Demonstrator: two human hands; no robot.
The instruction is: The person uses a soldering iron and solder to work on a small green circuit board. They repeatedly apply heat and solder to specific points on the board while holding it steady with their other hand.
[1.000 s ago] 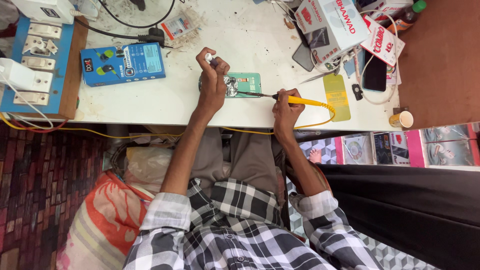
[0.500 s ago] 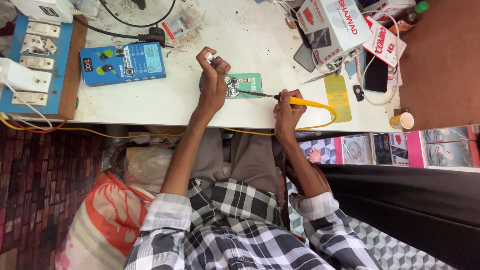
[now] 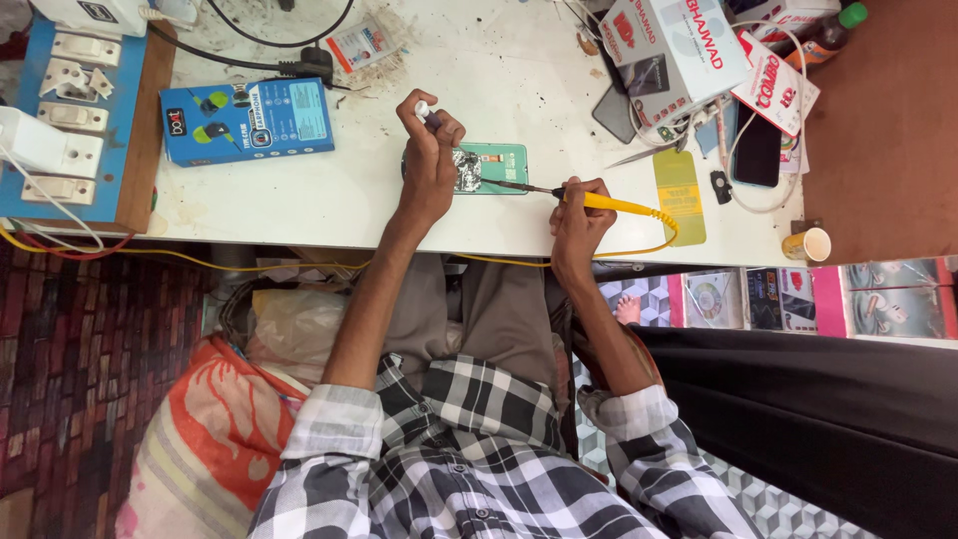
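green circuit board lies flat near table's front edge, within easy reach | right hand wrapped around yellow soldering iron, tip on the board | left hand pinches a small white-tipped tool just above | blue box well left

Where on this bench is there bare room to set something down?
Bare white tabletop lies between the blue box and the near edge, left of the left hand. A second patch sits beyond the green board. Crowded right of the soldering iron in the right hand: boxes, cables.
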